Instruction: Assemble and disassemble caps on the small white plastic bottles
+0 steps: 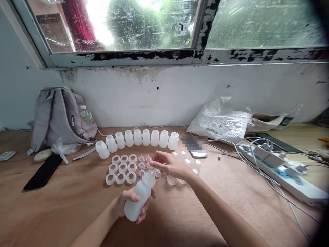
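Head view: at the far left, a black phone (43, 172) is lying on the wooden table (64, 206), with a cream disc (43, 155) resting just beyond it. Behind these, a grey backpack (52, 116) is leaning near the wall, carrying a drink bottle (85, 113) in its side pocket. A crumpled clear bag (65, 147) is sitting before it. Further right, nine frosted bottles (137, 138) are standing in a curved row, well beyond both hands. Nearer, nine translucent collar rings (123, 171) are lying in a three-by-three grid. The left hand (126, 200) is gripping a frosted feeding bottle (138, 197), fingers wrapped around its body; the bottle is tilting, its mouth pointing up and right, just below the right hand. Clear teats (141, 166) are lying between the rings and the right hand (168, 164), which is hovering over their right side with bent fingers; whether it is pinching anything cannot be told. Clear caps (171, 180) are lying beside and partly behind the right wrist. Beyond them, a silver phone (197, 154) is resting near a white plastic mailer (219, 120). At far right, a power strip (284, 171) is feeding several white cables (291, 202).
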A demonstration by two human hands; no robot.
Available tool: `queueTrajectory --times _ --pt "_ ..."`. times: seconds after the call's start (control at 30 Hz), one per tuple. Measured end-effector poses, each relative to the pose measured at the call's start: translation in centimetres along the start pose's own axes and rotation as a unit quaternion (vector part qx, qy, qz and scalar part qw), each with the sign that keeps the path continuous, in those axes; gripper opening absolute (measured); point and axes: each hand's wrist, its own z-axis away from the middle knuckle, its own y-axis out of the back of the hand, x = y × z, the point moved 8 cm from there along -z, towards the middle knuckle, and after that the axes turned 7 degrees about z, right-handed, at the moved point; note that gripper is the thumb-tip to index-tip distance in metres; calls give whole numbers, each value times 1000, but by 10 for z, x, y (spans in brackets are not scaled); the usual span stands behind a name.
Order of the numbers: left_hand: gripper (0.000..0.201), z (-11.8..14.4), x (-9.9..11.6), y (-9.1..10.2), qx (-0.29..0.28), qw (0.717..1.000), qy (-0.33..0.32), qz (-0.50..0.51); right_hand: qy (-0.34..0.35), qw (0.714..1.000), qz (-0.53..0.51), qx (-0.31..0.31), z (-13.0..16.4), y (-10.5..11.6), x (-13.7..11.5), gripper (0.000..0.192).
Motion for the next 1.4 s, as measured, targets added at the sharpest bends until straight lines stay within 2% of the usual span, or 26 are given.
queueTrajectory --times 0.07,0.13,0.27,0.33,0.4,0.43,0.5,0.6,0.63,0.67,0.7,0.73,0.8,0.93,1.1,1.27,1.3,1.4 --pt "51 -1 -2 2 8 1000 2 -13 2 999 37 -11 -2 -2 4 33" --pt "57 -2 -3 5 17 1000 -1 -15 10 999 46 -28 -3 -5 5 37" --pt "68 -1 1 9 51 997 -13 -51 41 999 17 17 0 5 -3 20" --pt "63 4 16 13 105 983 -74 -130 54 997 23 51 2 14 -6 8" --pt "56 15 44 17 181 936 -175 -244 58 993 50 92 4 25 -6 6" --pt "54 24 61 19 224 896 -231 -304 56 990 68 110 4 29 -5 6" --pt "52 49 95 24 315 794 -328 -404 47 984 109 135 4 36 -1 6" --pt "50 107 140 31 453 580 -476 -481 34 975 161 148 2 38 3 6" --pt "49 127 150 35 499 505 -505 -490 32 973 174 149 2 37 3 7" --pt "49 145 158 42 547 443 -506 -498 31 970 187 149 1 36 3 7" --pt "49 160 164 49 585 393 -504 -499 29 968 201 148 1 35 2 8" --pt "51 173 169 57 610 366 -502 -492 28 965 216 145 0 33 1 8" --pt "53 191 175 75 642 352 -495 -469 22 960 241 139 0 31 0 7" --pt "55 202 176 105 672 372 -469 -436 12 955 278 103 0 23 3 7" --pt "60 199 175 122 674 380 -455 -440 -6 945 323 42 -1 2 13 6" --pt "73 196 176 115 678 359 -443 -464 -16 936 351 -29 -1 -28 13 3" --pt "77 195 176 109 676 347 -446 -473 -16 934 355 -38 -1 -33 13 3" --pt "84 193 172 84 670 286 -473 -495 -12 930 362 -60 0 -44 15 4"
